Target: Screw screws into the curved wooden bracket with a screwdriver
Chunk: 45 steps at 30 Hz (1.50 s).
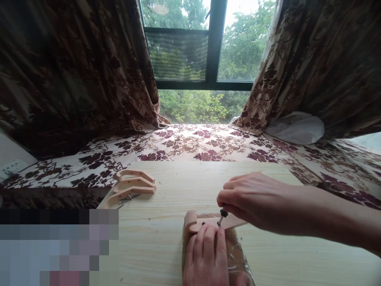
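Screwdriver at the wood, lower centre of the frame

The right hand (250,196) is curled closed around a screwdriver (223,213), its tip down at a wooden piece (210,221) right of lower centre. The left hand (206,254) lies flat, fingers extended and close together, over that piece and the brown block (235,248) beneath (shiny, apparently wrapped). More wooden pieces (135,183) sit on the worktop (178,178), left of centre, with small metal bits (130,197) beside them.
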Tool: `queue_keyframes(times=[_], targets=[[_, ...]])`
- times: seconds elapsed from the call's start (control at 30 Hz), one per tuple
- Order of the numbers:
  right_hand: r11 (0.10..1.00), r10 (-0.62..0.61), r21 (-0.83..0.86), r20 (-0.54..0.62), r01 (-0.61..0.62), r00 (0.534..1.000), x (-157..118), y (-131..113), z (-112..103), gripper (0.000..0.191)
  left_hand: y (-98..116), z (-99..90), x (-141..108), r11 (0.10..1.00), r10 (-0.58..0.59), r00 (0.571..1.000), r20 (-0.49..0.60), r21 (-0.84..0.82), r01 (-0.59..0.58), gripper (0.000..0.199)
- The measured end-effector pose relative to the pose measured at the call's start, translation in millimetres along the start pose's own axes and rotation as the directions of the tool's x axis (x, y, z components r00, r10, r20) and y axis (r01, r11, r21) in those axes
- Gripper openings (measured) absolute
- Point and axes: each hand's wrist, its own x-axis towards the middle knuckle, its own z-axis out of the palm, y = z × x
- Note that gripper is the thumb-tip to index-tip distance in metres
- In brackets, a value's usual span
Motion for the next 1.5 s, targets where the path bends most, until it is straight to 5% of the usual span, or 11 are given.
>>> queue_keyframes(times=[0.3,0.67,0.93,1.27,1.5], targets=[[0.987,0.156,-0.037,-0.024,-0.156,0.988,9,2,8,0.027,0,-4.6,2,1.0,-0.002,0.999,0.044,0.024,0.001,0.063],[1.0,-0.023,0.016,0.022,0.022,1.0,3,-2,-4,0.022,2,-1.9,1,0.999,-0.033,0.999,0.0,-0.023,0.033,0.059],[0.987,0.162,0.005,-0.042,-0.162,0.986,10,5,10,0.024,4,-5.9,4,0.998,-0.047,0.998,0.031,-0.035,0.048,0.059],[0.998,-0.056,0.036,0.054,0.054,0.997,1,-3,-6,0.022,4,-7.4,4,0.998,-0.048,0.997,0.06,-0.027,0.05,0.062],[0.992,0.112,0.054,-0.03,-0.11,0.993,7,6,11,0.021,2,-9.6,5,0.998,-0.039,0.997,0.072,-0.047,0.042,0.062]])
